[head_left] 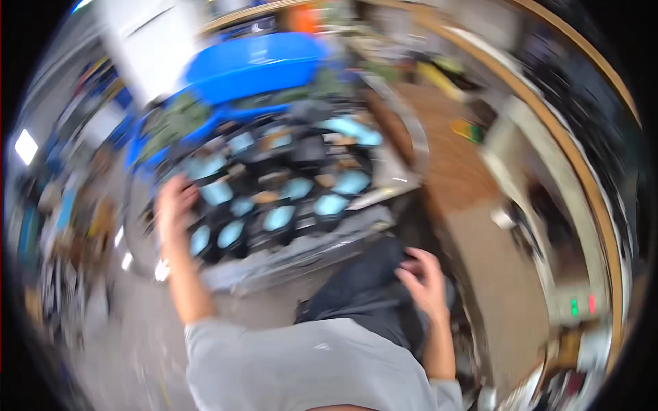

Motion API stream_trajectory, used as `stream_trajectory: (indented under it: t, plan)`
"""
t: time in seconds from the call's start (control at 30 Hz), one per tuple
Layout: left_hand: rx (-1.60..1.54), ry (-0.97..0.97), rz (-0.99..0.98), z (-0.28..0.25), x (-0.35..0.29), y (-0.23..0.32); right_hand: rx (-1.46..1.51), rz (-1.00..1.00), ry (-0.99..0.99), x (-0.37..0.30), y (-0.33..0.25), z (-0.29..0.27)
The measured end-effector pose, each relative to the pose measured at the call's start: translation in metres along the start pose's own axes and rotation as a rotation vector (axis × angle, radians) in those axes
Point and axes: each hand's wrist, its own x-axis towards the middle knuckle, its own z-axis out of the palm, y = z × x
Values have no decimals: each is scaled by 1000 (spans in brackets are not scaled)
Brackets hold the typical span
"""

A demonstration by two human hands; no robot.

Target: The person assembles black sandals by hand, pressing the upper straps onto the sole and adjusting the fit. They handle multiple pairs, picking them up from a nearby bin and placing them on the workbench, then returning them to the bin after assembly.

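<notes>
Blur hides fine grain. Just right of your left hand (176,202), black pieces (307,152): dark, mostly matt bodies with smooth pale-blue faces, plastic by the look. Between your two hands, a greyish translucent sheet (301,253): thin plastic, creased, streaked with shine. Beyond your left hand, the blue tub (257,65): smooth glossy plastic. Green heap (181,120), same direction, nearer: mottled, rough, material unclear. Beside your right hand (426,279), your trousers (363,281): dark matt cloth. Behind both hands, your grey shirt (308,363): soft, matt cloth. Beyond your right hand, brown bench top (452,164): flat, matt, wood or board, cannot tell. Farther right, tan strip (565,140): smooth, wood-like.
</notes>
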Motion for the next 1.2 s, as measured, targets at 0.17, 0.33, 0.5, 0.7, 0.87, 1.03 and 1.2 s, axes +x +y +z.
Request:
stream_trajectory:
  t: [0.17,0.33,0.5,0.7,0.87,1.03,1.2]
  plan:
    - [233,304,560,33,-20,25,-120,-50,-61,11,-6,-63]
    - [194,175,880,144,-108,10,-213,109,144,-27,4,-146]
    - [119,-433,852,198,-162,21,-548,347,371,-57,43,-169]
    - [412,-1164,1028,269,-232,-7,-452,304,834,-93,106,-177]
    - [555,-1558,1009,292,-256,-22,-238,324,955,-88,114,-184]
    - [787,-1767,822,323,-249,-62,-189,371,934,-90,130,-189]
    - [840,-1851,763,376,-239,-104,-306,372,931,-87,114,-181]
